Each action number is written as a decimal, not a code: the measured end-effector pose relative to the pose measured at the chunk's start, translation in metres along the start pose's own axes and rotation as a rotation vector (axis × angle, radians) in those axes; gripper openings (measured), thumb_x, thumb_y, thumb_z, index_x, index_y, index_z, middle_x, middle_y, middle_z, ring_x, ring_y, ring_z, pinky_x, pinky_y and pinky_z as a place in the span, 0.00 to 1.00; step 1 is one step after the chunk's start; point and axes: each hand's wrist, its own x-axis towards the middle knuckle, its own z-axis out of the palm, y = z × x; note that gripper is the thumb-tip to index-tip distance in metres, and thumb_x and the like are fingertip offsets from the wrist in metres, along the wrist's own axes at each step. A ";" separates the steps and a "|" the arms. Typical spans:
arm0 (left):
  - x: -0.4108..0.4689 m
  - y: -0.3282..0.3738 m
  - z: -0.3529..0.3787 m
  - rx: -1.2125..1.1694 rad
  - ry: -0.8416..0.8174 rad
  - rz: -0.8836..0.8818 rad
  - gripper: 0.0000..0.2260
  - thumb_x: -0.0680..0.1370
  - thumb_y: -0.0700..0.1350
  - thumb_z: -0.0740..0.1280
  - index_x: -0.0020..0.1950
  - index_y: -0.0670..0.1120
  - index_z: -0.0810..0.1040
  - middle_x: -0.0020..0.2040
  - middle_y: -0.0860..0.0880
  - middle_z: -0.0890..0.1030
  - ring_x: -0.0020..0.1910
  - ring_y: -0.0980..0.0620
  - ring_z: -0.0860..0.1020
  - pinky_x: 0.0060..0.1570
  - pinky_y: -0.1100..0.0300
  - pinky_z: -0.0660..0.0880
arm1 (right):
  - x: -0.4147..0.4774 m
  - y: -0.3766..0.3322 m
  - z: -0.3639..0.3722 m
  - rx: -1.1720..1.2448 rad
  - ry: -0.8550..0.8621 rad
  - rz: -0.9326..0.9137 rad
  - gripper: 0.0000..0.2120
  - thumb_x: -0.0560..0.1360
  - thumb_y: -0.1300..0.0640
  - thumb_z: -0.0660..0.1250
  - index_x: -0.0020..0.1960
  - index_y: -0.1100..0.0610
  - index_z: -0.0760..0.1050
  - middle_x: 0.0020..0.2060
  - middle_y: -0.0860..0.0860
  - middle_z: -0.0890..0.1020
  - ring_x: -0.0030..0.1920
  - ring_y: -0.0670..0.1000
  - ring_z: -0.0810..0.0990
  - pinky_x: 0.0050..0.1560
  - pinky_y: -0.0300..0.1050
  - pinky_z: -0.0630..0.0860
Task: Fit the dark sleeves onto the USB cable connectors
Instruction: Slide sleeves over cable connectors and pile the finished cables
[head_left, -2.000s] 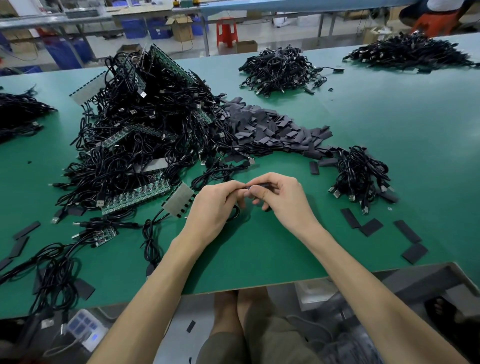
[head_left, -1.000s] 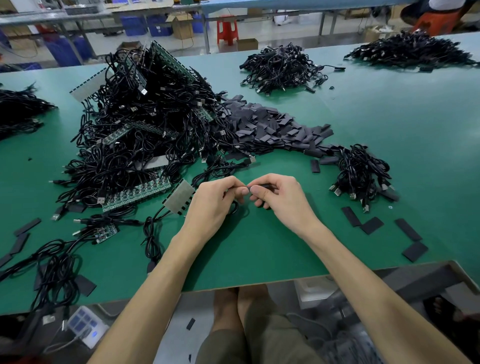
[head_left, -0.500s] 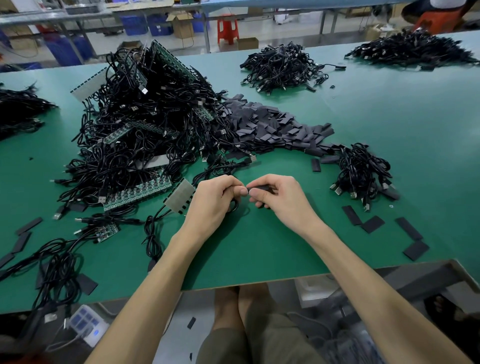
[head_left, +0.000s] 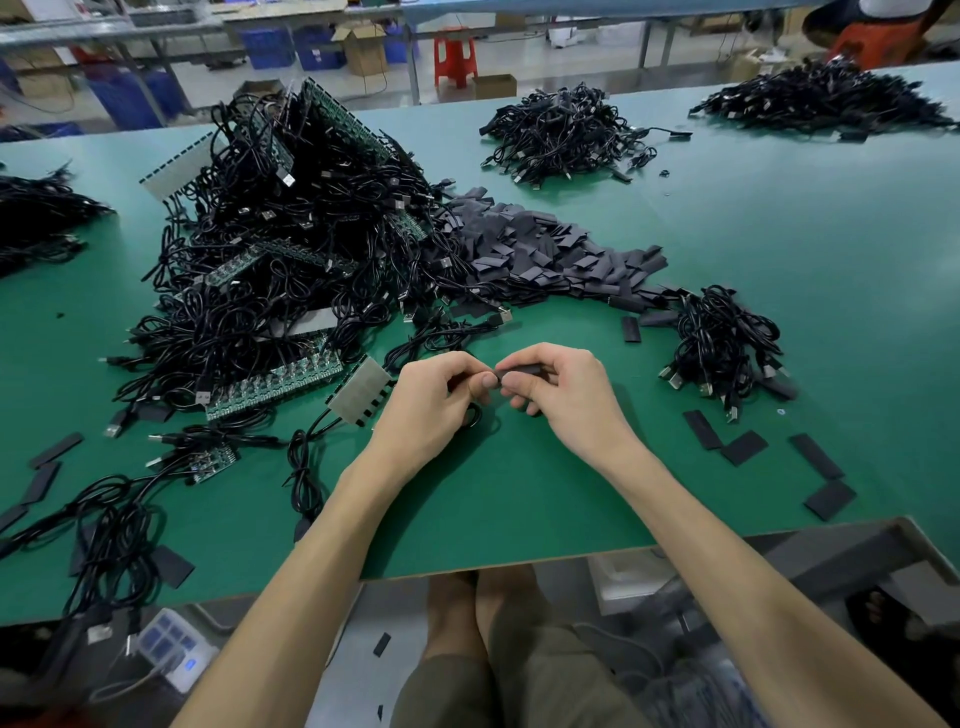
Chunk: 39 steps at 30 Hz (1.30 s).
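The dark sleeve (head_left: 521, 370) is pinched between thumb and forefinger of the right hand (head_left: 566, 400), the other fingers curled under; it is held just above the table (head_left: 519, 493), centre-front. The left hand (head_left: 431, 400) is curled round the USB cable (head_left: 470, 417), whose loop shows beneath the palm — the connector itself is hidden betw. the fingertips. Vs. 2 s ago little has shifted: both hands are kept at the same spot, thumbs drawn closer, now approx. touching. So the sleeve is judged mid-push onto the plug — not yet seated. Further out, the sleeve heap (head_left: 545, 254) and big cable pile (head_left: 291, 249) lie behind; a small bundle (head_left: 722, 343) is seen to the right.
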 end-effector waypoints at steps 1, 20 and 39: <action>0.000 0.000 0.000 0.005 0.003 -0.010 0.08 0.82 0.42 0.69 0.44 0.53 0.82 0.36 0.55 0.83 0.30 0.58 0.77 0.33 0.65 0.72 | 0.000 0.000 0.000 -0.001 -0.008 -0.005 0.09 0.77 0.65 0.72 0.50 0.51 0.83 0.37 0.49 0.86 0.36 0.48 0.84 0.39 0.40 0.78; 0.001 0.004 -0.001 -0.138 -0.012 -0.149 0.12 0.81 0.36 0.68 0.39 0.48 0.80 0.33 0.52 0.83 0.26 0.56 0.75 0.28 0.67 0.70 | -0.002 0.001 0.000 0.027 -0.044 -0.019 0.08 0.74 0.63 0.76 0.50 0.52 0.84 0.36 0.49 0.87 0.35 0.49 0.84 0.37 0.40 0.78; -0.001 0.001 0.001 0.017 0.013 -0.048 0.13 0.82 0.37 0.67 0.40 0.50 0.78 0.33 0.53 0.82 0.28 0.58 0.76 0.30 0.67 0.71 | -0.001 -0.002 0.001 0.060 -0.024 0.002 0.08 0.76 0.67 0.73 0.50 0.55 0.84 0.37 0.53 0.87 0.35 0.50 0.84 0.37 0.40 0.77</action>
